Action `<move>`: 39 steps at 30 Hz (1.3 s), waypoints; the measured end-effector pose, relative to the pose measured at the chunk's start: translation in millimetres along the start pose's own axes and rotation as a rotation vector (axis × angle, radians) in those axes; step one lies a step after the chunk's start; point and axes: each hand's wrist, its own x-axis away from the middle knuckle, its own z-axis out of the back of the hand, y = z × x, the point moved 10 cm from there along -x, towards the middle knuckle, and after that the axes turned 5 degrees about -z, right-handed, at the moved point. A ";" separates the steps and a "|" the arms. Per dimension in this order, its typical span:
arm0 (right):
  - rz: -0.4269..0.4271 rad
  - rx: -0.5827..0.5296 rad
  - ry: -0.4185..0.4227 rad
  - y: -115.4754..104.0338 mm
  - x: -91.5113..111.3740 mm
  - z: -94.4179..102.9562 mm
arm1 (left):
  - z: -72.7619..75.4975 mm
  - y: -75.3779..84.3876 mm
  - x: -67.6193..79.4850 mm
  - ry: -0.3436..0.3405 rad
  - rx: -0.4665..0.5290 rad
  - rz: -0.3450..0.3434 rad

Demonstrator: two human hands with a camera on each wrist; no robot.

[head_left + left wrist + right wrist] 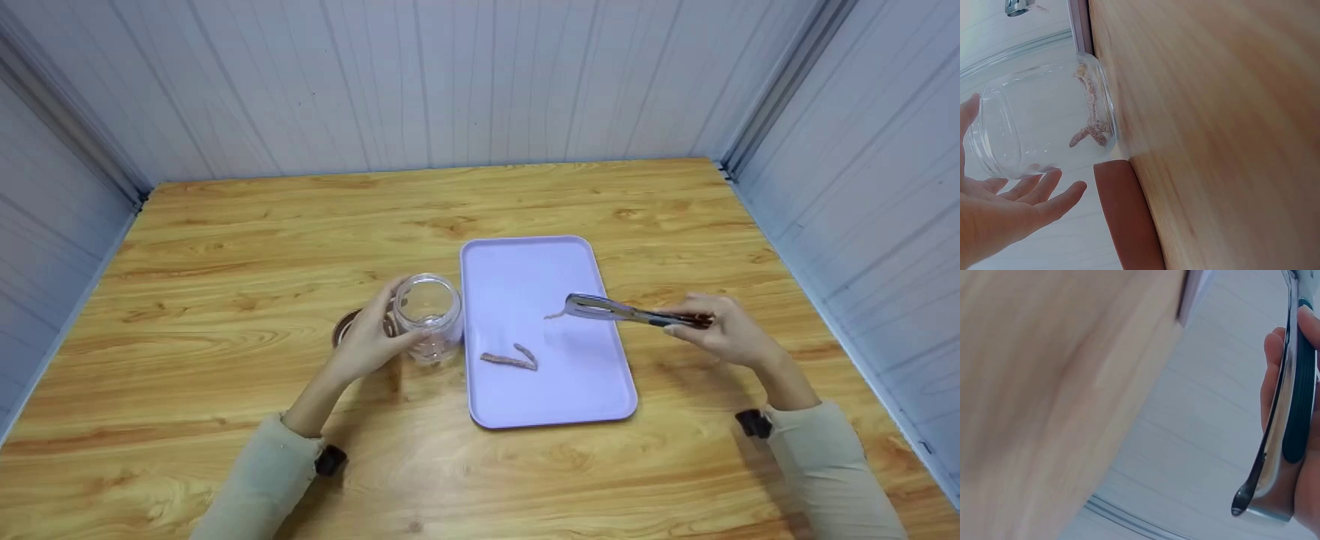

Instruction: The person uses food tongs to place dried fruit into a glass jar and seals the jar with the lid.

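My left hand holds a clear jar upright on the table, thumb and fingers round its upper part. Several rough brown strips lie at the jar's bottom in the left wrist view. With my right hand I grip metal food tongs with dark handle grips. Their tips are over a lilac tray, and a thin brown strip shows at the tips. Whether the tongs pinch it is too small to tell. Nearer the tray's front left lie brown strips forming a V.
A round brown lid lies on the wooden table left of the jar, partly behind my left hand. The jar stands close against the tray's left edge. Pale panel walls border the table at the back and sides.
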 end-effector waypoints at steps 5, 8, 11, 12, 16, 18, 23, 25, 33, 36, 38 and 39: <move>-0.016 -0.003 -0.001 -2.9 -8.8 1.4 | -0.3 0.5 -0.4 0.000 0.008 -0.014; -0.014 -0.006 0.007 2.6 -11.5 1.5 | -0.4 0.6 -0.6 0.001 0.007 -0.016; 0.003 0.010 0.022 9.4 -14.1 1.9 | -0.7 0.1 -0.7 -0.001 0.016 -0.013; 0.007 0.014 0.025 11.3 -15.2 2.2 | -1.0 -0.1 -0.7 -0.003 0.022 -0.011; 0.000 0.007 0.030 14.0 -21.1 2.4 | -1.2 -0.8 -0.8 -0.003 0.027 -0.003; -0.005 -0.010 0.029 12.5 -24.9 1.7 | -0.9 -0.8 -0.8 -0.002 0.021 -0.001; 0.008 -0.020 0.018 3.5 -35.7 -2.5 | -0.5 -0.4 -0.6 0.001 0.010 0.004; 0.036 -0.017 0.020 -4.5 -40.6 -4.2 | -0.6 -0.6 -0.7 0.002 0.012 0.004; 0.124 -0.012 0.031 -50.7 -61.6 -10.4 | -0.2 -2.0 -0.5 0.003 0.024 0.000; 0.126 -0.010 0.022 -58.1 -68.9 -14.6 | -0.7 -6.9 -1.2 0.005 0.026 -0.005; 0.142 -0.011 0.023 -62.2 -73.1 -17.5 | -0.9 -6.9 -1.3 0.003 0.029 -0.004; 0.144 -0.012 0.021 -63.7 -75.2 -19.2 | -1.0 -6.8 -1.3 0.003 0.030 -0.005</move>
